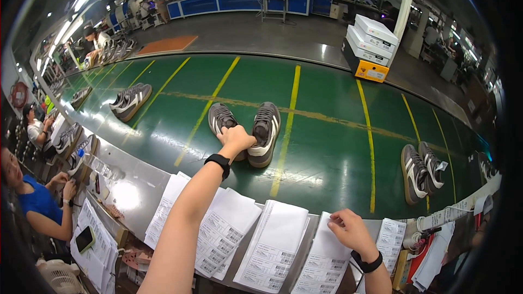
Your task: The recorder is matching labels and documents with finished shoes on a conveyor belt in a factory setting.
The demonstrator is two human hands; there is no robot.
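A pair of dark grey sneakers with white stripes and gum soles stands on the green conveyor belt (316,147). My left hand (238,139) reaches over their heel ends, its fingers curled into the opening of the left sneaker (218,115). The thumb side lies by the collar of the right sneaker (267,125); the fingertips are hidden. My right hand (351,233) rests on the upper end of a stack of printed label sheets (321,264), fingers loosely bent and apart. Another label stack (275,239) lies just left of it.
More sneakers sit on the belt, a pair at right (420,171) and others at left (132,100). Shoe boxes (373,43) are stacked at the belt's far edge. A person in blue (41,207) works at the left, near a phone (85,239) and a plastic bottle (101,166).
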